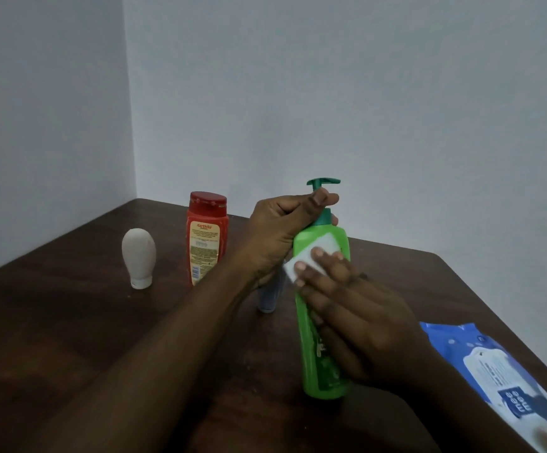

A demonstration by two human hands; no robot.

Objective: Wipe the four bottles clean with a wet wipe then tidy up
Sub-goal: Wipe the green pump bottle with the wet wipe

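The green bottle [318, 361] is nearly upright on the table [69, 322]. The left hand [278, 230] grips its neck below the pump, with fingers curled round it. The right hand [357, 315], fingers straight, presses the wipe [318, 253] on its front. Left of it stand the grey bottle [270, 295], the red bottle [205, 237] and the white bottle [139, 256]. The pack [494, 371] lies to its right.
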